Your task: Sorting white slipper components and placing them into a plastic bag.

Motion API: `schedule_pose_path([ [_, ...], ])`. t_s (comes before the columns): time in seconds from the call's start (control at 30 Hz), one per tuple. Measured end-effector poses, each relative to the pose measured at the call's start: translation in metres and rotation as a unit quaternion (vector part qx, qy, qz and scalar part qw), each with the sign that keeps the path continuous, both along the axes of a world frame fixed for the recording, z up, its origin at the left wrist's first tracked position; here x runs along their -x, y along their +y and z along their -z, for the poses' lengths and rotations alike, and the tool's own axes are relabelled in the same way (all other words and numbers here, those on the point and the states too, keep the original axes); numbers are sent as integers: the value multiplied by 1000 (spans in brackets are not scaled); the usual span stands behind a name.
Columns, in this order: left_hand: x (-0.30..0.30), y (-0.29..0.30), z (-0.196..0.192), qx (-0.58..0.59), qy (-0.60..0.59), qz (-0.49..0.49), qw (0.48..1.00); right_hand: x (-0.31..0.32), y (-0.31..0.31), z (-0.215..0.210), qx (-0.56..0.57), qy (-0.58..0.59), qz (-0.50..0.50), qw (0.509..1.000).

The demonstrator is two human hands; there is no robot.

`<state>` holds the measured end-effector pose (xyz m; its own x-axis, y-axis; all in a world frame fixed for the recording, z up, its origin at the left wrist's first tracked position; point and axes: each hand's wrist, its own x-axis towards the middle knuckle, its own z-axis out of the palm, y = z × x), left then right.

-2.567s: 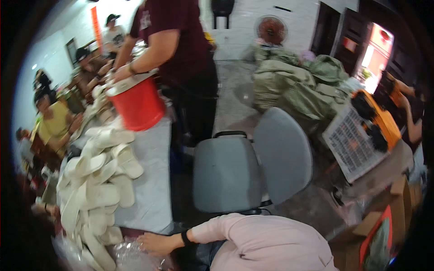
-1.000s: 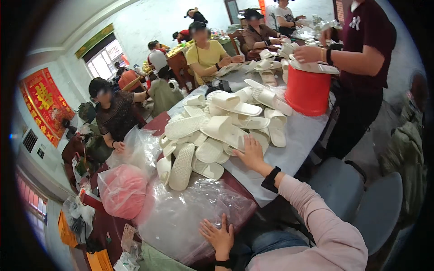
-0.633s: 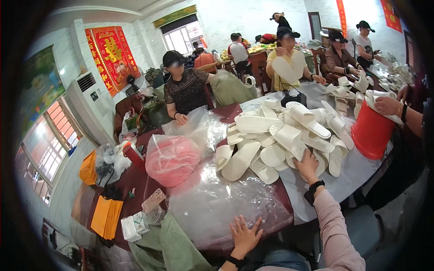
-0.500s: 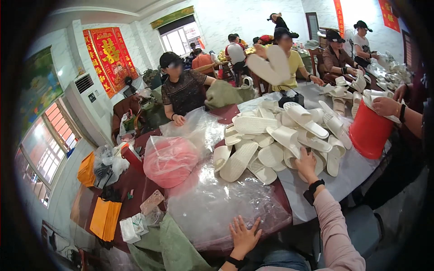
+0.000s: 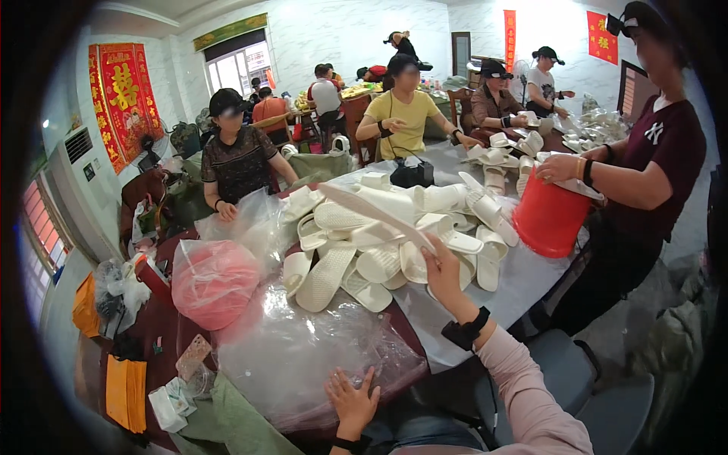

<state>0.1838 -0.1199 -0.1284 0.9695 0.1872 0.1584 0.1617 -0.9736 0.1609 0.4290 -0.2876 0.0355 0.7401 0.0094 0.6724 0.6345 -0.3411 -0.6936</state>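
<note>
Right hand (image 5: 442,267) reaches into the heap of white slippers (image 5: 379,235) on the table (image 5: 523,280), fingers closed on a long white insole (image 5: 379,214) lifted above the pile. Left hand (image 5: 353,394) lies spread flat on the clear plastic bags (image 5: 303,356). It looks like picking and bagging; next calls for opening a bag.

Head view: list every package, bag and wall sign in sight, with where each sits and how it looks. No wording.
Clear plastic bags: crumpled heap on the table under the left hand.
Pink-filled bag: rounded, clear plastic, left of the white slippers.
Red wall hanging: tall, gold figures, far left wall.
Red banner: narrow strip, back wall.
Orange envelopes: flat stack, table's lower-left edge.
</note>
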Motion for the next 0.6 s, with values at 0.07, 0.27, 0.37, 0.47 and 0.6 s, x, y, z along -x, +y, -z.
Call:
schedule_pose_path([
  [0.07,1,1,-1,-6,-4,0,1000,22,6,-8,-1,29,-33,999],
  [0.27,0,-1,-1,-15,-36,5,999,79,19,-16,29,46,-151,987],
  [0.37,-1,0,0,-12,-35,5,999,97,24,-16,31,6,-197,980],
  [0.47,-2,0,0,-5,-28,6,1000,106,24,-15,42,-17,-178,983],
  [0.6,2,1,-2,-35,-46,-3,998,109,23,-7,79,-84,-108,987],
])
